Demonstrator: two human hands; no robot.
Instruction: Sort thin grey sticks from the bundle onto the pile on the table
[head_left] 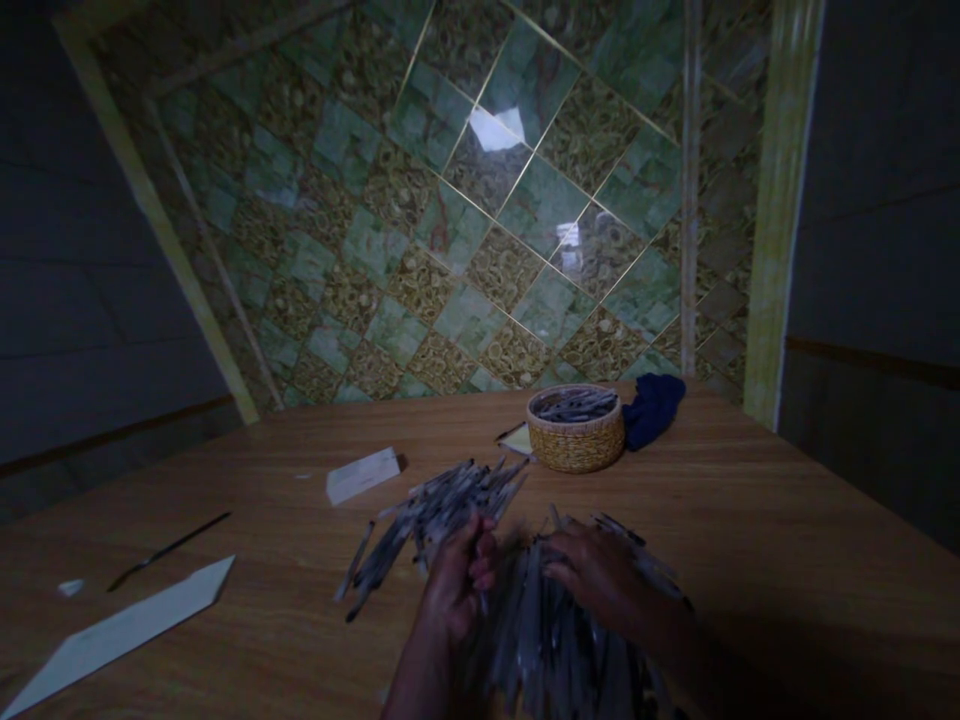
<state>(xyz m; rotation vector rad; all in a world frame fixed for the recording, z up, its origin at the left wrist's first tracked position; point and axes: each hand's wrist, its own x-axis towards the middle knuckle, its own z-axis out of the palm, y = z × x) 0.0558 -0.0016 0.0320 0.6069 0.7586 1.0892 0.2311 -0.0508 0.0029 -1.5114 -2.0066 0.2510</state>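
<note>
My left hand (463,572) is closed, its fingers curled in above the table. A thin pale end shows below the fingers, but I cannot make out what it belongs to. My right hand (596,575) lies with fingers stretched over the near pile of slim pen-like sticks (536,630), which look greyish and dark-tipped, perhaps in clear sleeves. Just beyond my left hand spreads another pile of the same slim sticks (442,505). Part of the near pile is hidden by my right hand and forearm, and the area between my hands is blurred.
A round woven basket (577,445) filled with similar sticks stands at the back right, beside a dark blue cloth (654,408). A white box-like piece (364,475) lies left of the far pile. Further left are a thin dark brush-like stick (169,550) and a long pale strip (124,635).
</note>
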